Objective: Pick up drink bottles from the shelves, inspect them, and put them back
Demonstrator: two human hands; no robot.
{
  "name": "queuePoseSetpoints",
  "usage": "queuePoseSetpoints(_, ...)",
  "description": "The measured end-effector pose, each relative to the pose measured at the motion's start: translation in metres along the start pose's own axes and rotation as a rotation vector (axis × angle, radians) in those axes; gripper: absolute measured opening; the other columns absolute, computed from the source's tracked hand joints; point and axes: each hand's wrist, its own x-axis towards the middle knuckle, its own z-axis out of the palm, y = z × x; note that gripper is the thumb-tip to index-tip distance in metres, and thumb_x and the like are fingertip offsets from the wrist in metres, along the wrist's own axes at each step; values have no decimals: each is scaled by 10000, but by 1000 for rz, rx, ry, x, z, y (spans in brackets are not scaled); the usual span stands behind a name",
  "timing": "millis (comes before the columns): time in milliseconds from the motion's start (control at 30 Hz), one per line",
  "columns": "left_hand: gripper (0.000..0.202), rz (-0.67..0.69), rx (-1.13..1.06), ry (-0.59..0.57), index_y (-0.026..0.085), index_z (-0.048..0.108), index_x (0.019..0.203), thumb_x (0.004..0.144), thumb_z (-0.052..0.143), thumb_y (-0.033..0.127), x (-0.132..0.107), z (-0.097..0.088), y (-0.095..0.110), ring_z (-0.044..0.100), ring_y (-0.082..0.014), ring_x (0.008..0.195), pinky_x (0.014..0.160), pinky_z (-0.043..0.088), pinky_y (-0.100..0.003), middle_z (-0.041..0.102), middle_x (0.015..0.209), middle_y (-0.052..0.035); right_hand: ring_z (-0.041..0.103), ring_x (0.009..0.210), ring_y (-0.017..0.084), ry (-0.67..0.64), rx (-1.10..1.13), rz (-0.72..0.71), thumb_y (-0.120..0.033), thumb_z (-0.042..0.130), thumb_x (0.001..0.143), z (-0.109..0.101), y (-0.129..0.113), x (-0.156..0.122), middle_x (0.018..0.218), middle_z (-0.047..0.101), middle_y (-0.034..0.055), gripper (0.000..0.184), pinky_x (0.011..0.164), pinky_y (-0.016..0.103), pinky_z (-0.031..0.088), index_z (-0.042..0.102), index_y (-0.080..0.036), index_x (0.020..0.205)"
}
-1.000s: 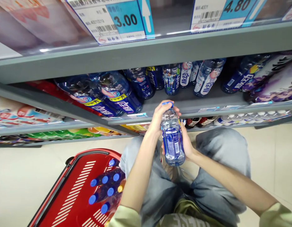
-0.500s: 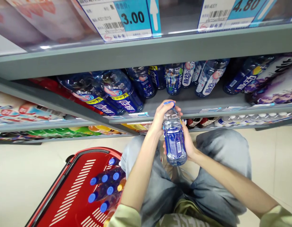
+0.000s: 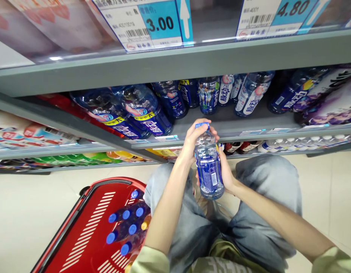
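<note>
A blue plastic drink bottle (image 3: 210, 170) is held between my hands in front of the shelf, its cap end toward the shelf and its base toward me. My left hand (image 3: 193, 137) is closed about the neck, with the thumb by the blue cap (image 3: 202, 125). Around the body's right side wraps my right hand (image 3: 226, 172); some of its fingers are hidden behind the bottle. The back label with a barcode faces up.
A grey shelf (image 3: 218, 123) holds several similar bottles (image 3: 152, 112), some tilted. Lower left, a red shopping basket (image 3: 87, 223) contains several bottles with blue and orange caps (image 3: 126, 215). Price tags (image 3: 161, 24) line the upper shelf edge. My knees (image 3: 268, 182) flank the bottle.
The bottle has shifted very slightly left in my hands. Both hands keep their hold, and the shelf and basket look the same.
</note>
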Motion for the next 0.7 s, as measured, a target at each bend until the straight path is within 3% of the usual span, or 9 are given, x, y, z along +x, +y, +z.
queuePoseSetpoints(367,366,-34,102,21,204,559,1045,805,732,419,-1,0,5,694,-172,720,669,545,-295,675,803,-5,726,767,306,-20,-8,-4,-883,267,826,-3,2,2,734,734,105,840,646,442,609,724,-190,950)
queuePoseSetpoints(700,311,-2,41,-39,209,573,1070,833,732,334,-6,-7,5,697,-171,777,712,552,-296,657,835,-4,735,745,319,-7,-102,-31,-912,293,784,-1,4,4,683,725,100,858,670,470,609,734,-187,905)
